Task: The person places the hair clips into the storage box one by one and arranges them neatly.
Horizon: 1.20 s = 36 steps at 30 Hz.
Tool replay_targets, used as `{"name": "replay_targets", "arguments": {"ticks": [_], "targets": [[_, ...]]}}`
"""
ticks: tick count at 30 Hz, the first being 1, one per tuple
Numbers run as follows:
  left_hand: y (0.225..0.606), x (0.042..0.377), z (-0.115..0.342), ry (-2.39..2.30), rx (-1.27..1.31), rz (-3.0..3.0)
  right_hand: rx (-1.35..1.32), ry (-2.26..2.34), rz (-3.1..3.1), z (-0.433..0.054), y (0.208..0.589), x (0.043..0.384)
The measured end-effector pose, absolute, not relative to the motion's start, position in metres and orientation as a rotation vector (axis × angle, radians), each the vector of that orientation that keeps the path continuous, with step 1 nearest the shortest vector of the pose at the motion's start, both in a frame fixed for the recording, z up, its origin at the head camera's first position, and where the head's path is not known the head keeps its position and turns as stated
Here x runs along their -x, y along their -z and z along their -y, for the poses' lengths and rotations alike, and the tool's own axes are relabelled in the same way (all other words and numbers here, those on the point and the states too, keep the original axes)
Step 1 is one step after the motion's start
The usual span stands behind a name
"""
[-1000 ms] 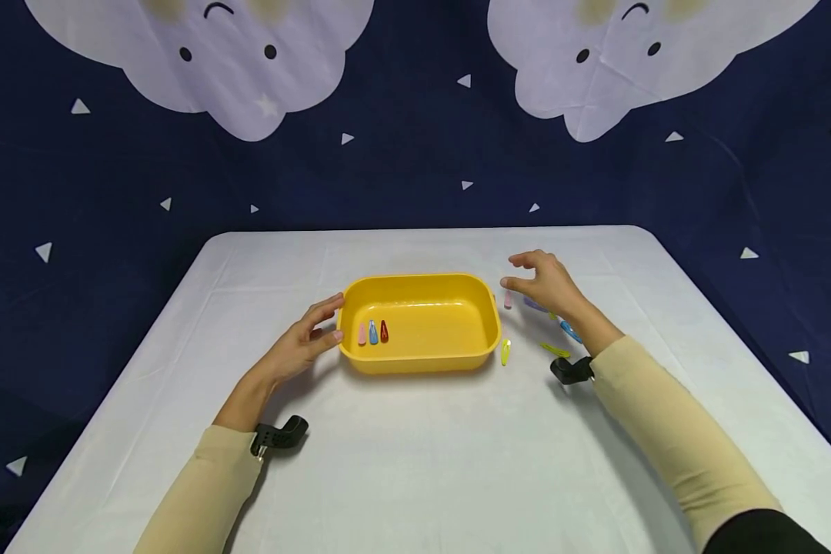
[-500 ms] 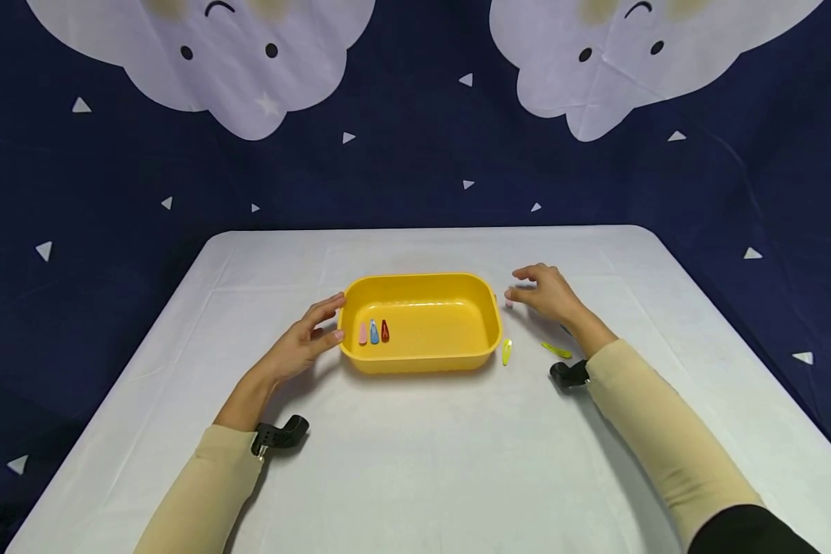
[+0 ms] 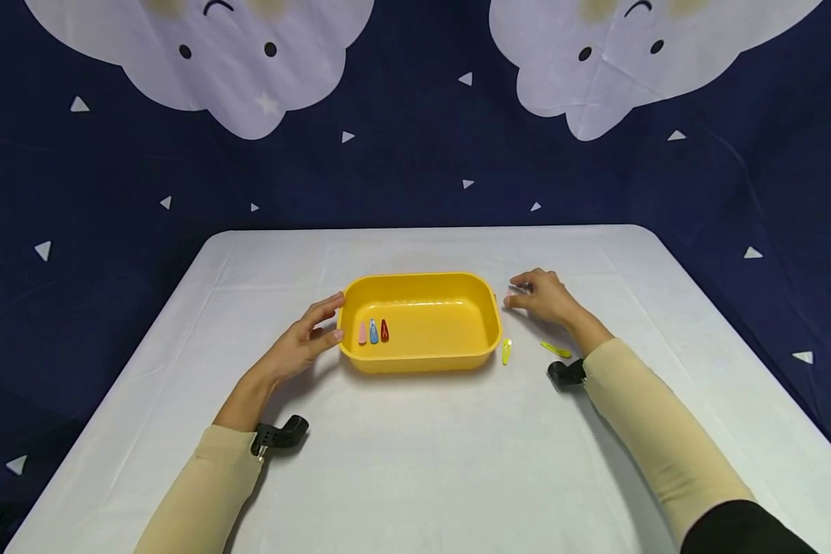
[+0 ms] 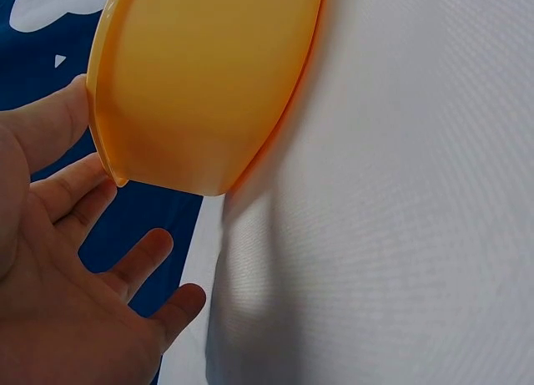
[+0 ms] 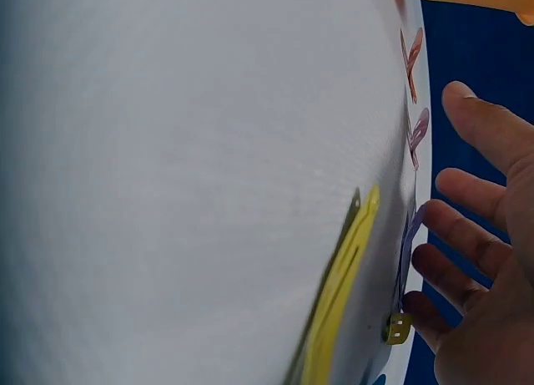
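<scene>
My left hand [image 3: 298, 346] touches the left end of a yellow plastic tray [image 3: 422, 365]. In the left wrist view, its thumb and two fingertips meet the tray's rim, the other fingers spread. Inside the tray, a pink hair clip [image 3: 362, 333], a blue hair clip [image 3: 373, 332] and a red hair clip [image 3: 384, 331] lie side by side. My right hand [image 3: 545, 296] hovers low beyond the tray's right end, thumb and fingers apart. In the right wrist view, nothing sits between them; a violet hair clip [image 5: 409, 239] and a mauve hair clip [image 5: 420, 136] lie close to the fingertips.
A yellow hair clip [image 3: 506, 352] lies beside the tray's right corner, another yellow hair clip [image 3: 555, 349] below my right wrist. An orange-pink hair clip [image 5: 413, 61] shows in the right wrist view. A white cloth covers the table [image 3: 415, 454]; a dark blue curtain [image 3: 402, 177] hangs behind.
My right hand has come down and slightly nearer over the loose clips, hiding the ones that showed under it. My left hand and the tray have stayed put.
</scene>
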<state>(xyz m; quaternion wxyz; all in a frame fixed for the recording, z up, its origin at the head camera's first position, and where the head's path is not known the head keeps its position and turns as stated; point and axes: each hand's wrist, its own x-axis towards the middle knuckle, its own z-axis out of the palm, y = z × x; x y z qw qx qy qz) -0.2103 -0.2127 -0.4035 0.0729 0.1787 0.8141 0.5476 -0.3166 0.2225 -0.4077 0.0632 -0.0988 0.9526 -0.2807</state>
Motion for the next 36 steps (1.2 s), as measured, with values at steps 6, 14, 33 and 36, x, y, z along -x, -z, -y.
{"name": "replay_targets", "arguments": {"ticks": [6, 14, 33, 36], "targets": [[0.4038, 0.2106, 0.2126, -1.643, -0.543, -2.441, 0.308, 0.78, -2.884, -0.2231, 0.4088, 0.3163], [0.4035, 0.2105, 0.2124, -1.644, -0.549, -2.447, 0.3, 0.716, -2.881, -0.2232, 0.411, 0.3173], [0.4042, 0.2104, 0.2121, -1.642, -0.541, -2.452, 0.308, 0.675, -2.895, -0.222, 0.4106, 0.3162], [0.404, 0.2105, 0.2123, -1.642, -0.54, -2.452, 0.321, 0.665, -2.904, -0.2221, 0.4116, 0.3166]]}}
